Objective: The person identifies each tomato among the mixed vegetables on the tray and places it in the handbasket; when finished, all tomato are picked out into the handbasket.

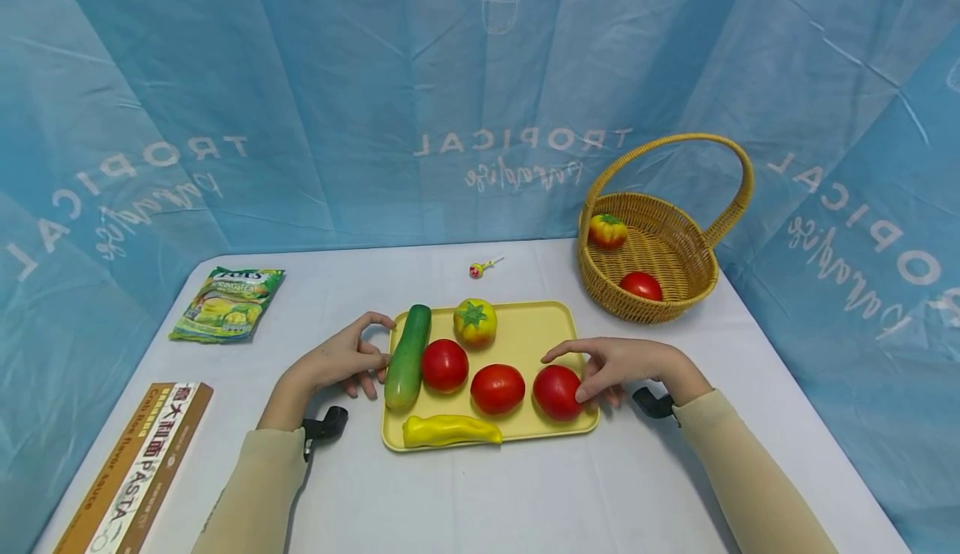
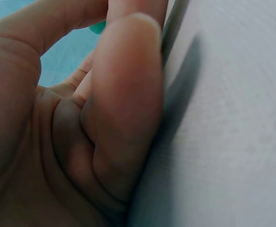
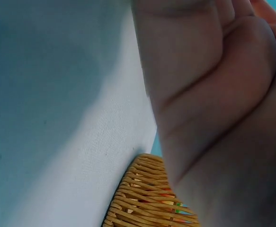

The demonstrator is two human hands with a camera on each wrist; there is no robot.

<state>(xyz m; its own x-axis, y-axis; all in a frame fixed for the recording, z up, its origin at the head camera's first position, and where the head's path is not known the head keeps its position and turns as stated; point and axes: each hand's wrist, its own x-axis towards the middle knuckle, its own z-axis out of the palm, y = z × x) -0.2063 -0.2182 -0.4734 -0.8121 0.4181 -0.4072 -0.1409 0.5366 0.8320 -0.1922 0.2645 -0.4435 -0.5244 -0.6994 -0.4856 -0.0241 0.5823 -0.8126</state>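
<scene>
A pale yellow tray (image 1: 528,321) holds a green cucumber (image 1: 408,358), a yellow-red tomato (image 1: 475,323), several red tomatoes including one at the right end (image 1: 557,393), and a long yellow pepper (image 1: 452,431). At the tray's left rim is my left hand (image 1: 337,360), its index finger and thumb apart beside the cucumber. My right hand (image 1: 615,364) reaches over the right rim. Its index finger arches above the right-end tomato, and its thumb overlaps that tomato's right side. The left wrist view shows loosely bent fingers (image 2: 126,99); the right palm (image 3: 213,104) fills much of its wrist view.
A wicker basket (image 1: 651,312) with a tall handle stands back right, holding a yellow-red tomato (image 1: 607,232) and a red one (image 1: 641,286). A lollipop-like item (image 1: 477,270) lies behind the tray. At left are a green packet (image 1: 228,304) and a pasta box (image 1: 135,471).
</scene>
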